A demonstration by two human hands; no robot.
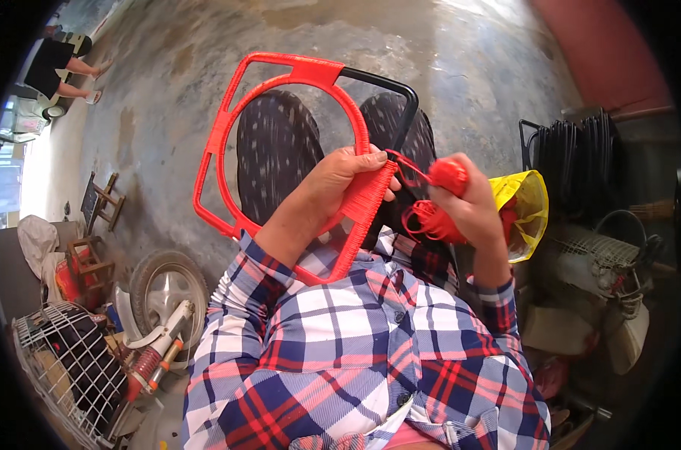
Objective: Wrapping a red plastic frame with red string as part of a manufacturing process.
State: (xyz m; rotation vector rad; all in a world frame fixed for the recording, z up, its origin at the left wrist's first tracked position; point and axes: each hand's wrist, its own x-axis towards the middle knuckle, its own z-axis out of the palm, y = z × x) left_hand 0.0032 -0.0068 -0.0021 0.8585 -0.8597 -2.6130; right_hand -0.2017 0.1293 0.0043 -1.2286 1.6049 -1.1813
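A square frame (219, 135) with a round ring inside rests over my lap, mostly wound with red plastic cord. Its upper right corner is bare black tube (411, 97). My left hand (353, 174) grips the wound right side, thumb on top where the wrapping stops. In my right hand (471, 199), fingers closed, is a bundle of red cord (450, 175). A strand runs slack from it to the frame beside my left thumb, and more loops dangle under the right hand.
A yellow bag (534, 217) stands by my right forearm. Black frames (580, 146) are stacked at the right, near a wire basket (591, 251). To the left are a wheel (168, 289), a white wire crate (70, 367) and wooden stools (104, 202). Another person (55, 67) sits at the far left.
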